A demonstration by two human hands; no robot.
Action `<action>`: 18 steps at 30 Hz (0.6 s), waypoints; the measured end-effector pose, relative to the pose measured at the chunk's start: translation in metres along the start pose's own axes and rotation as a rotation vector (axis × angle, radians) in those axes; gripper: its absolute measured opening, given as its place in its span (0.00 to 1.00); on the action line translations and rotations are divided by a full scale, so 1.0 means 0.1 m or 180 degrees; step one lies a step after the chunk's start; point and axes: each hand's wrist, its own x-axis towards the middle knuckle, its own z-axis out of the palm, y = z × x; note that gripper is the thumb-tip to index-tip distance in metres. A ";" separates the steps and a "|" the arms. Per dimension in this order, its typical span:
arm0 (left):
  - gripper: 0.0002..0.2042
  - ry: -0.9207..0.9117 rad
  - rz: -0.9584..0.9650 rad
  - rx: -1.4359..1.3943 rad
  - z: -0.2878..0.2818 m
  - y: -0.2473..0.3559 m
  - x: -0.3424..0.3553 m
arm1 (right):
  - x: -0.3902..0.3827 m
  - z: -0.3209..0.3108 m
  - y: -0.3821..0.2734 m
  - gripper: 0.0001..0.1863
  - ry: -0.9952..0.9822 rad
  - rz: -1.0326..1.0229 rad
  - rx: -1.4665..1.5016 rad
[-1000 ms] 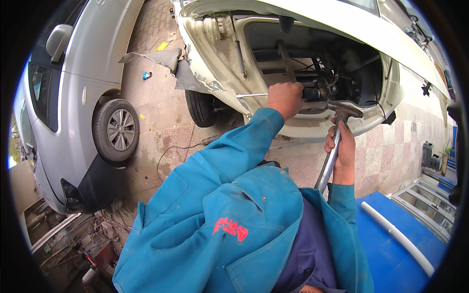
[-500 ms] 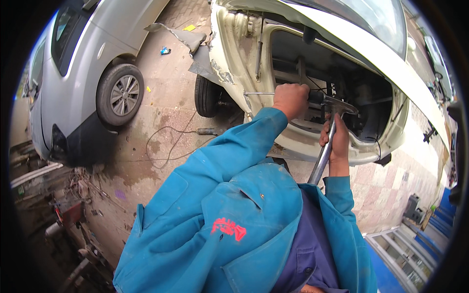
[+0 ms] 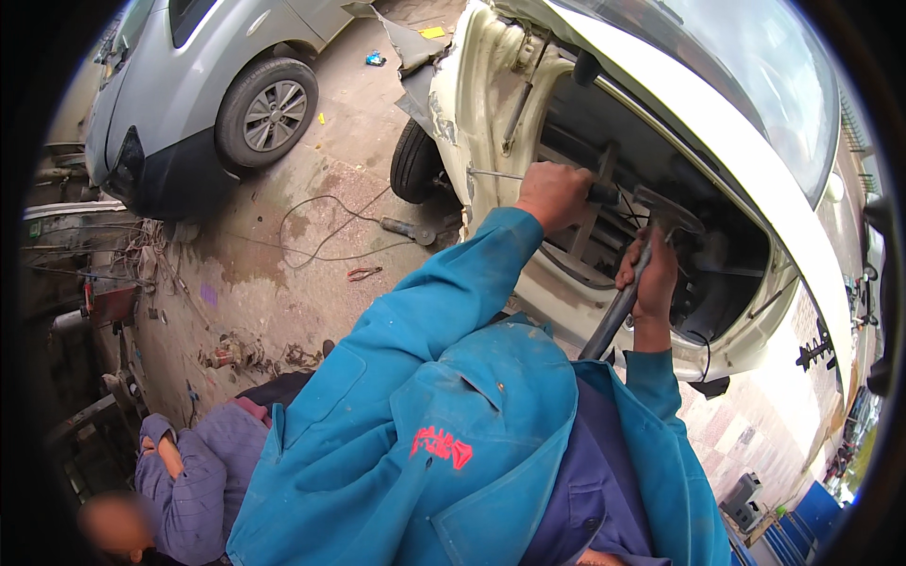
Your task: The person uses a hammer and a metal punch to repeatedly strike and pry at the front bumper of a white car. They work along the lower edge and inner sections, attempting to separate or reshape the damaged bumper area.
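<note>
Since the earlier frame the view has swung left, so the white car's open front bay [image 3: 661,189] now sits upper right and the silver car [image 3: 203,104] upper left. The left hand [image 3: 554,193] has its fingers closed around a dark handle [image 3: 604,193] inside the bay, while the right hand [image 3: 651,283] grips the shaft of a long metal hammer [image 3: 628,292], its head [image 3: 668,209] just beside the handle. A second person in a purple shirt [image 3: 198,472] sits on the ground at lower left, near red pliers [image 3: 363,274] and a loose cable [image 3: 321,226].
</note>
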 end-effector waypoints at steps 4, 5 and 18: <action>0.08 -0.0099 -0.0018 0.0111 0.00 -0.02 0.01 | 0.05 -0.06 -0.10 0.20 -0.0209 0.0164 -0.0114; 0.10 -0.0121 -0.0010 0.0165 0.01 -0.03 0.01 | 0.04 -0.09 -0.13 0.20 0.0000 -0.0012 -0.0040; 0.04 0.0320 -0.0469 0.0399 -0.28 -0.62 -0.43 | 0.01 -0.04 0.09 0.20 -0.0241 0.0232 -0.0202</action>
